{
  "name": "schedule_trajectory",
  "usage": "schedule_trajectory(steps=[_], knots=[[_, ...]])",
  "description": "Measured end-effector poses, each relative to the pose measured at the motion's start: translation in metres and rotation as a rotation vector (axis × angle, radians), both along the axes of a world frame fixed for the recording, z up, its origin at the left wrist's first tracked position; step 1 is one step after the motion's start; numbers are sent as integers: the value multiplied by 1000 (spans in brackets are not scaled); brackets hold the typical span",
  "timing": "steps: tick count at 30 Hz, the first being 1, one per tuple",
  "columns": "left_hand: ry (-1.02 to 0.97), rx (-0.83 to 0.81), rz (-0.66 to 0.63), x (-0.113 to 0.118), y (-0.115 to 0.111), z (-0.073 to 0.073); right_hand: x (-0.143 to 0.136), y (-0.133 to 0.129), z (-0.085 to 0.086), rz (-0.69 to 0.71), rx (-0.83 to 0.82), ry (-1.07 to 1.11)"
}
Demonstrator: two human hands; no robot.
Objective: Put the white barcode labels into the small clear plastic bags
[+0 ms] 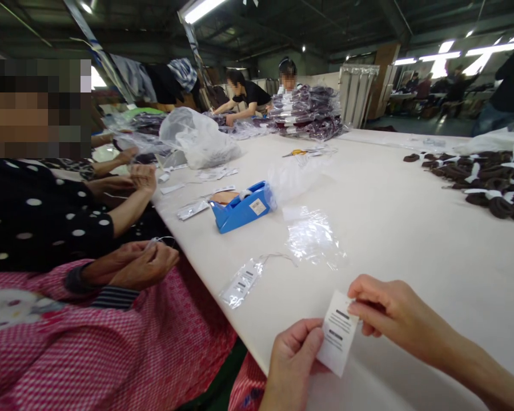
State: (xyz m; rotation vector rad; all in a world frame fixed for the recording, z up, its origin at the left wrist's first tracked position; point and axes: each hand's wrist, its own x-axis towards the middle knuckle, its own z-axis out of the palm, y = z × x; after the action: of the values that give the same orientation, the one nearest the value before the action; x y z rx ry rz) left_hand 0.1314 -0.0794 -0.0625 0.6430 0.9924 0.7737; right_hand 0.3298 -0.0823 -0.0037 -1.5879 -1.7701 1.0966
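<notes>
A white card with printed black text is held tilted above the near edge of the white table. My left hand pinches its lower left side between thumb and fingers. At its upper right corner, my right hand grips it with thumb and forefinger. Further left on the table lies a clear-bagged tag with a thin string. Behind it are flat clear plastic bags and a blue tape dispenser.
People sit along the left edge, one in a pink checked garment, hands near the table. Yellow scissors lie further back. Dark brown bundles are at right; wrapped stacks and a white plastic bag stand behind.
</notes>
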Motion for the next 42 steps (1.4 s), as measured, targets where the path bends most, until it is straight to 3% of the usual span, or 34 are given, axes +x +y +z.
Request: schedule_trajectory(steps=[6, 10, 17, 21, 24, 28, 31, 33, 36, 38, 42], knots=[[-77, 11, 74, 4, -1, -9, -14, -10, -13, 6, 84, -98], [-140, 31, 65, 4, -2, -9, -19, -11, -18, 92, 202, -171], [-126, 59, 66, 2, -3, -16, -19, -15, -22, 121, 237, -97], [17, 227, -26, -11, -3, -3, -18, -15, -34, 57, 210, -63], [194, 370, -120, -29, 0, 14, -32, -3, -32, 145, 108, -79], [262, 404, -143, -62, 21, 31, -68, 26, -8, 280, -1, -7], [315, 458, -99, -94, 50, 46, -100, 66, 10, 317, 10, 75], [436, 589, 16, -116, 71, 57, -123, 103, 15, 357, 60, 26], [791, 806, 335, -141, 95, 65, -158, 163, 12, 391, 110, -73], [1010, 928, 415, -148, 106, 56, -181, 194, 4, 407, 121, -168], [1204, 1081, 147, -145, 124, 12, -213, 221, -16, 374, 151, -400]])
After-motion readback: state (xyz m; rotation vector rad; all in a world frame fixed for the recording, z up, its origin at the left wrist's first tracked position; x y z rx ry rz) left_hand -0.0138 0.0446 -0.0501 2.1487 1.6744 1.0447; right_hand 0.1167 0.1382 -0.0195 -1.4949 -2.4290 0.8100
